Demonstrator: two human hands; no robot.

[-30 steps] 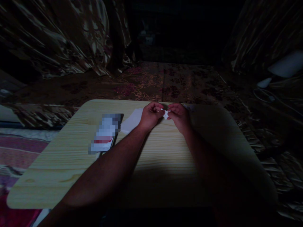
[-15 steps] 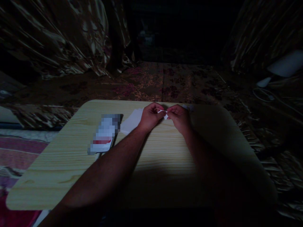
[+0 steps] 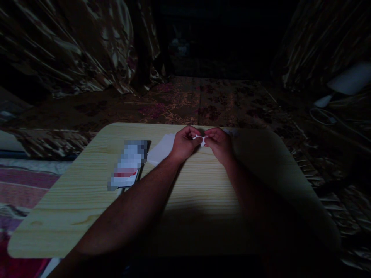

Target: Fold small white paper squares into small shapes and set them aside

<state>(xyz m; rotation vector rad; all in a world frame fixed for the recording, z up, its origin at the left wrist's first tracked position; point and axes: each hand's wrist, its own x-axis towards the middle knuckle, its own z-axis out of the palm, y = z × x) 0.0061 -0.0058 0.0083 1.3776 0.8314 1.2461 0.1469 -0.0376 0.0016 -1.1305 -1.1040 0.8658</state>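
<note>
- Table (image 3: pixel 87 200): light wood-grain top with rounded corners, dimly lit; its right part lies in deep shadow.
- Flat rectangular item (image 3: pixel 127 165): lies near the far-left corner of the table, long side running away from the near edge; white with a red band, dark border, surface blurred and unreadable.
- White sheet (image 3: pixel 160 148): lies flat just right of the rectangular item, near the far edge; partly covered by the left wrist.
- Left hand (image 3: pixel 184 143): at the middle of the far edge, fingers curled in, thumb and fingertips pinched on the left end of a small white paper piece (image 3: pixel 201 139).
- Small white paper piece: held between both hands, just above the table at the middle of its far edge; its shape is too small to make out.
- Right hand (image 3: pixel 219 143): just right of the left hand, nearly touching it, fingers curled, pinching the right end of the paper piece.
- Patterned fabric (image 3: pixel 203 100): dark floral covering beyond the far edge.
</note>
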